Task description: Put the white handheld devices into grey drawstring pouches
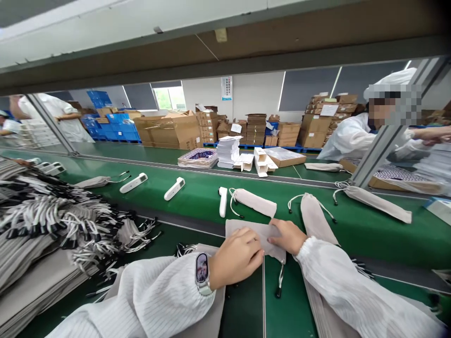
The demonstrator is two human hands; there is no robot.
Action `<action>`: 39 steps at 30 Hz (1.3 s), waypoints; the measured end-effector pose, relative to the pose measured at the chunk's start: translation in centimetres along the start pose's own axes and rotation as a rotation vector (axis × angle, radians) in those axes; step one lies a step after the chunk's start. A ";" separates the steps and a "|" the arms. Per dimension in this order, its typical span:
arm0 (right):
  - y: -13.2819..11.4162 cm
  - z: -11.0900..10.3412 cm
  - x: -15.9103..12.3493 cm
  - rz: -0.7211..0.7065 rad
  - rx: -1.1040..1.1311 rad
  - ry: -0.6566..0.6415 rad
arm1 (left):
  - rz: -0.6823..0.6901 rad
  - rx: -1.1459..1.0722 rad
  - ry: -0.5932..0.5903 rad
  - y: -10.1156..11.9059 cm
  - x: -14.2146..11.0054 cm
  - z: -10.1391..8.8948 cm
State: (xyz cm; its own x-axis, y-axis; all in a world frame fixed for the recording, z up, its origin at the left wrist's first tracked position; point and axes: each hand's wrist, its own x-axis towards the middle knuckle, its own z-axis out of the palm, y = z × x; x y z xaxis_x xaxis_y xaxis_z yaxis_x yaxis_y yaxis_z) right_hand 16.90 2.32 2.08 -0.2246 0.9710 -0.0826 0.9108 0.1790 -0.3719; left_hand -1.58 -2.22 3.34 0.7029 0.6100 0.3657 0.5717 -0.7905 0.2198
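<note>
A light grey drawstring pouch (276, 251) lies crosswise between my hands over the near edge of the green belt, its cord with a black end hanging at the lower right. My left hand (237, 257), with a watch at the wrist, is closed over the pouch's middle, its fingertips partly hidden. From the right, my right hand (288, 235) pinches the cloth between thumb and fingers. Just beyond are a white infrared thermometer (223, 202), standing apart, and another grey pouch (256, 202). A further pouch (314, 217) lies right of my right hand.
A large pile of grey pouches (38, 277) with black-tipped cords covers the left side. More white thermometers (174, 188) lie along the belt (197, 202). Behind it stand white folded papers (229, 151) and small boxes (260, 161). A metal post (382, 136) rises at right, near a co-worker.
</note>
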 end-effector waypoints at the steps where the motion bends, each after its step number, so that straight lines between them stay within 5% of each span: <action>1: -0.5 -0.3 -0.3 -0.087 0.050 0.045 | -0.023 -0.021 0.038 -0.2 0.1 -0.3; 6: -3.3 -4.3 -3.4 -0.563 0.316 0.243 | -0.061 -0.114 0.218 0.0 0.3 -2.5; 10: -3.7 -5.8 -4.5 -0.437 0.605 0.349 | -0.272 -0.415 0.242 1.5 -0.2 -4.3; 13: -3.1 -5.3 -3.7 -0.318 0.767 0.237 | -0.428 -0.655 0.342 2.0 -0.4 -4.6; 16: -2.6 -5.0 -2.9 -0.300 0.825 0.203 | -0.452 -0.754 0.306 1.6 0.0 -4.4; 20: -2.6 -5.6 -3.3 -0.372 0.742 0.159 | -0.339 -0.741 0.228 1.1 0.5 -5.0; 24: -3.4 -5.7 -4.1 -0.452 0.741 0.062 | -0.135 -0.655 0.005 1.4 0.2 -5.9; 30: -3.5 -5.1 -3.9 -0.367 0.868 -0.058 | -0.209 -0.843 -0.107 1.2 0.0 -6.0; 34: -3.5 -4.9 -4.2 -0.347 0.917 -0.175 | -0.103 -0.836 -0.220 0.6 0.0 -6.3; 39: -3.3 -4.8 -2.2 -0.392 0.797 -0.160 | 0.128 -0.578 0.003 1.2 -0.2 -7.8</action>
State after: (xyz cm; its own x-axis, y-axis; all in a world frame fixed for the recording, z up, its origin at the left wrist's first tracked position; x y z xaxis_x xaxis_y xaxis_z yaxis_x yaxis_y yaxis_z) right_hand 16.07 0.36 7.87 -0.5683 0.8190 0.0789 0.2625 0.2713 -0.9260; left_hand -4.35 -3.71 10.57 0.7498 0.5080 0.4240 0.1581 -0.7597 0.6308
